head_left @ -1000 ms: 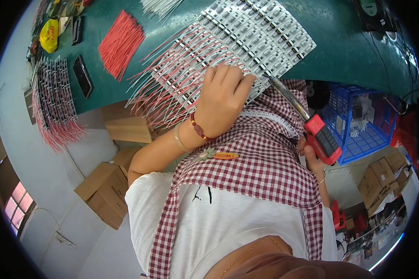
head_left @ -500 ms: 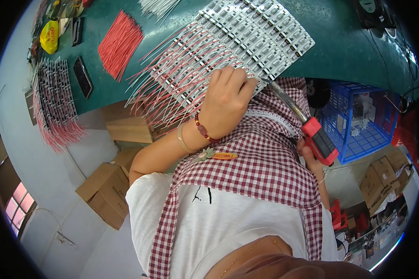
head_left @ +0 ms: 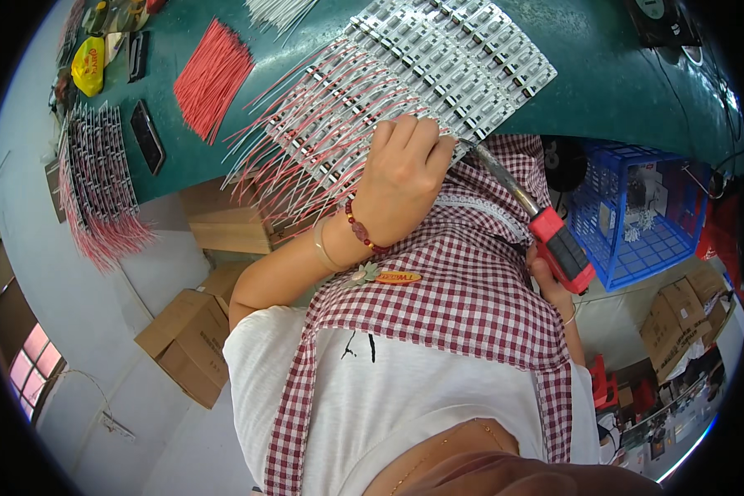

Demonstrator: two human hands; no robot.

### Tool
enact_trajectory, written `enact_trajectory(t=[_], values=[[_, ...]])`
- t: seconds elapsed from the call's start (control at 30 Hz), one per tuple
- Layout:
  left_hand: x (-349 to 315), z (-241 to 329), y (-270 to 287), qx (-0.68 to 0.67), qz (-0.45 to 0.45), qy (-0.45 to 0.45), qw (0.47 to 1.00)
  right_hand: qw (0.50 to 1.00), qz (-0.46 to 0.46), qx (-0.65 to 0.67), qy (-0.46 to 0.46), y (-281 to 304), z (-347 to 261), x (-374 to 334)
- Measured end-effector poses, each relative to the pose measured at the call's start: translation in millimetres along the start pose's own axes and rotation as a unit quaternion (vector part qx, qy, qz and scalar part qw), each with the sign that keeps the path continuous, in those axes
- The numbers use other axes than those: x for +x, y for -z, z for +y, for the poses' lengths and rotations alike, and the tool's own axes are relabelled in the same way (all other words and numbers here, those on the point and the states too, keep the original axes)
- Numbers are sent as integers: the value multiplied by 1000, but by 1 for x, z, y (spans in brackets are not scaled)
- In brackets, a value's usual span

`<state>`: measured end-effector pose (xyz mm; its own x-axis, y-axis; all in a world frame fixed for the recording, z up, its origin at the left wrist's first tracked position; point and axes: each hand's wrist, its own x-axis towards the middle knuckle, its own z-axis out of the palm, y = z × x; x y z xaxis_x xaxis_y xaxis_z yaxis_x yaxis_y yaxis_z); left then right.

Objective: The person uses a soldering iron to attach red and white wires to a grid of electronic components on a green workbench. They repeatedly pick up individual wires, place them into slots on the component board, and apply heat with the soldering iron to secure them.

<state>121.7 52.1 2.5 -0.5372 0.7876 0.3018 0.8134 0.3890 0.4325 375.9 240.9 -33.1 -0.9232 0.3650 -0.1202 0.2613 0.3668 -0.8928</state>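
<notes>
A panel of small circuit boards (head_left: 488, 58) lies at the table's near edge. Rows of red and white wires (head_left: 322, 124) stick out over its left part. My left hand (head_left: 409, 169) rests over the panel's near edge, fingers curled and closed; whatever they pinch is hidden beneath them. From the right, my right hand (head_left: 546, 277) grips a soldering iron (head_left: 560, 248) by its red and black handle, mostly hidden behind it. The iron's metal shaft slants up-left, and its tip is close to my left fingertips at the panel edge.
On the green table (head_left: 587, 103) lie red wires (head_left: 213, 78), white wires (head_left: 281, 12) and a phone (head_left: 147, 136). A wired panel (head_left: 99, 165) hangs over the left edge. A blue plastic basket (head_left: 608, 248) stands right, below the tabletop; cardboard boxes (head_left: 192, 347) sit lower left.
The soldering iron has shifted slightly left and up, bringing its tip nearer my left fingertips. My left hand and the panel have hardly moved.
</notes>
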Motion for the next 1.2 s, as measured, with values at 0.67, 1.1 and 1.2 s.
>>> enact_trajectory(t=[0.67,1.1,1.2], values=[[-1,0,-5,16,13,-1,1000,999,10,-14,-36,4,13,-8],[1,2,0,51,-14,35,998,996,-9,63,-55,7,18,-14],[4,6,0,53,12,55,997,997,-10,58,-47,6,18,-14]])
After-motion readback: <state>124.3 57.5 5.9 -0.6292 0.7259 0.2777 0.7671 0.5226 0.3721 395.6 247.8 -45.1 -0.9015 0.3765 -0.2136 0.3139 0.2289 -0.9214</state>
